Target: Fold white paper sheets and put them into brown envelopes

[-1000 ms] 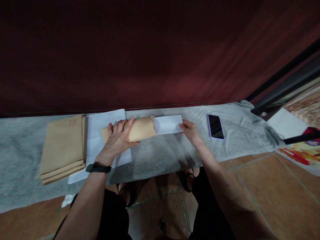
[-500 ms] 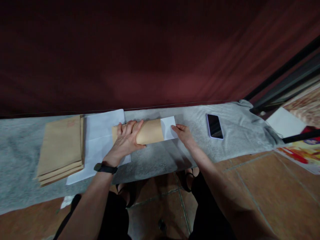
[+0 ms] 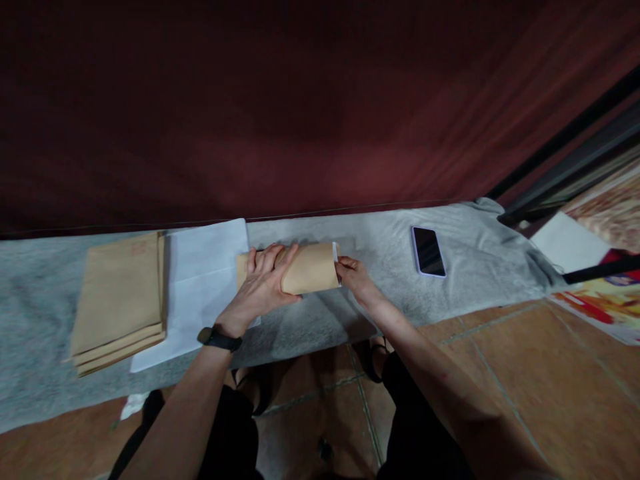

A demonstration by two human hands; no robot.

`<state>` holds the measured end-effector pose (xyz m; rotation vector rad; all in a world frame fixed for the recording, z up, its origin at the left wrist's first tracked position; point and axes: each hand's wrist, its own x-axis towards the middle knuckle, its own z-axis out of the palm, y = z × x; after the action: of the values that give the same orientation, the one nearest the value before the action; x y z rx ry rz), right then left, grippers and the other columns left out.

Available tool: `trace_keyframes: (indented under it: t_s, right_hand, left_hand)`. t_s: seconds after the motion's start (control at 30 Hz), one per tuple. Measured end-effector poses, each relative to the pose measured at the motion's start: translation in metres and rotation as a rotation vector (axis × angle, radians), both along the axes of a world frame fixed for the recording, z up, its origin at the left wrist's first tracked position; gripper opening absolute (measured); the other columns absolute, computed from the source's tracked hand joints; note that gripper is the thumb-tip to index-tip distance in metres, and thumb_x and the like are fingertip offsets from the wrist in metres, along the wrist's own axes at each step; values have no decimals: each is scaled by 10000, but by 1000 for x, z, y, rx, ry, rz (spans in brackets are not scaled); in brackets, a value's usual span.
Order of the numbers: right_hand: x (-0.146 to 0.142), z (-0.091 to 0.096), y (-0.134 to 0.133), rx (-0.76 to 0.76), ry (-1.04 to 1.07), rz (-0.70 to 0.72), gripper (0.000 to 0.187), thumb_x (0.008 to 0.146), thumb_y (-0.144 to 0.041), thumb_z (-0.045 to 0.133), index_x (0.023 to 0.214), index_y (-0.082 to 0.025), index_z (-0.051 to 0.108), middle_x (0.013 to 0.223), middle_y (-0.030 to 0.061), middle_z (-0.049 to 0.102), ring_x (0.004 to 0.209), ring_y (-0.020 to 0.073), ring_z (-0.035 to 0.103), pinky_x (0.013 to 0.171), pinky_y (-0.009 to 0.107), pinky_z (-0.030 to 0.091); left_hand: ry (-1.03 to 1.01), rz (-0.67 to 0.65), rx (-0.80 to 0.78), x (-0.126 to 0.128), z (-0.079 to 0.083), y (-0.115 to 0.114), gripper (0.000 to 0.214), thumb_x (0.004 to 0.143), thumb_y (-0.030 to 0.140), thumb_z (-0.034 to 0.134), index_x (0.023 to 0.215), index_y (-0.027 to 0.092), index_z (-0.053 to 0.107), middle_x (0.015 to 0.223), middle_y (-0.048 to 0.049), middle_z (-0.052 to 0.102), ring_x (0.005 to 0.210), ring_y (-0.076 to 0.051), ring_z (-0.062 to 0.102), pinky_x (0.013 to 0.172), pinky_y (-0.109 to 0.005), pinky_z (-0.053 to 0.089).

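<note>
A tan kraft paper envelope [image 3: 315, 268] lies crosswise on the grey cloth, its mouth facing right and its upper side bulging. My left hand [image 3: 266, 280], with a dark watch on the wrist, spans it from above, fingers at the far edge and thumb at the near edge, gripping it. At the mouth, my right hand [image 3: 352, 275] has its fingers closed on a folded white sheet [image 3: 335, 251]. Only a thin white strip shows along the opening; the rest of that sheet is hidden inside. My right fingertips are partly hidden by the envelope's edge.
Several kraft envelopes [image 3: 120, 293] are stacked at the left, overlapping white paper sheets [image 3: 203, 273]. A phone [image 3: 429, 252] lies right of my hands on the grey cloth [image 3: 385, 233]. A dark red curtain [image 3: 300, 133] hangs behind; the tiled floor [image 3: 505, 353] is below.
My right hand has pushed the folded white sheet leftward into the envelope, so only its edge shows now. The envelope and my left hand have shifted slightly right.
</note>
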<state>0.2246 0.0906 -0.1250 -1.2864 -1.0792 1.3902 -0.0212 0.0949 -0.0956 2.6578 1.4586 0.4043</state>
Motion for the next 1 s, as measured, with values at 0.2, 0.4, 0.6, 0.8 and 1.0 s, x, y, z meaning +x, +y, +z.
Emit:
trace_keyframes:
  t_s: [0.2, 0.4, 0.6, 0.8, 1.0]
  right_hand:
    - [-3, -2, 0, -96, 75, -11, 283, 715, -471, 734, 687, -195, 679, 619, -19, 677, 577, 142, 614, 593, 256, 490]
    - [-2, -3, -2, -103, 80, 31, 323, 676, -492, 801, 754, -187, 731, 622, -26, 679, 572, 141, 621, 607, 262, 488]
    - [-3, -3, 0, -48, -47, -24, 288, 706, -474, 748, 706, -191, 694, 620, -31, 644, 576, 127, 575, 569, 238, 424]
    - [-3, -12, 5, 58, -168, -112, 157, 716, -366, 665, 712, -226, 594, 612, -65, 575, 579, 116, 522, 555, 224, 384]
    - [-5, -20, 7, 176, -118, -247, 259, 684, -241, 664, 921, -260, 559, 693, -83, 565, 639, 121, 549, 619, 225, 438]
  left_hand:
    - [-21, -19, 1, 1, -2, 1, 1248, 665, 533, 861, 1641, 238, 141, 1539, -212, 415, 1468, -427, 352, 1243, -657, 93]
    - [-58, -41, 19, 2, -5, 1, 1218, 666, 524, 864, 1638, 251, 183, 1528, -201, 435, 1458, -429, 370, 1252, -644, 81]
    - [-38, -42, 28, 2, -5, 1, 1220, 667, 538, 859, 1636, 221, 188, 1528, -213, 432, 1448, -433, 381, 1244, -646, 99]
    - [-80, -49, 22, 2, -5, 1, 1188, 671, 530, 859, 1628, 211, 233, 1526, -211, 446, 1443, -439, 391, 1247, -642, 96]
    - [-66, -52, 28, 3, -4, 1, 1169, 686, 544, 845, 1630, 227, 232, 1542, -204, 434, 1455, -437, 381, 1252, -637, 96]
